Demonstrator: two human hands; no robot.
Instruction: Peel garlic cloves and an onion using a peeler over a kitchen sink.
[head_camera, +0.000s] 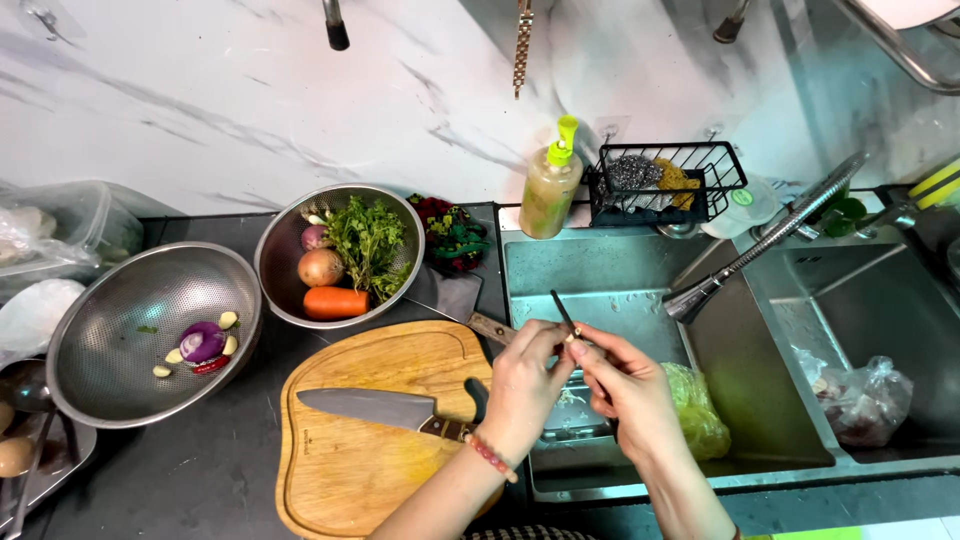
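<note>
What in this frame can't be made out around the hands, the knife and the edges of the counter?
Head view only:
- The thin dark piece pinched by the left hand and right hand: too small to identify; fingers hide its lower end.
- Knife on the cutting board: the left wrist covers most of its handle.
- Sink bottom: hands hide what lies below them.
- Tray at far left: cut by the frame edge.

Bare forearms, a beaded bracelet (490, 457) on the left wrist.
</note>
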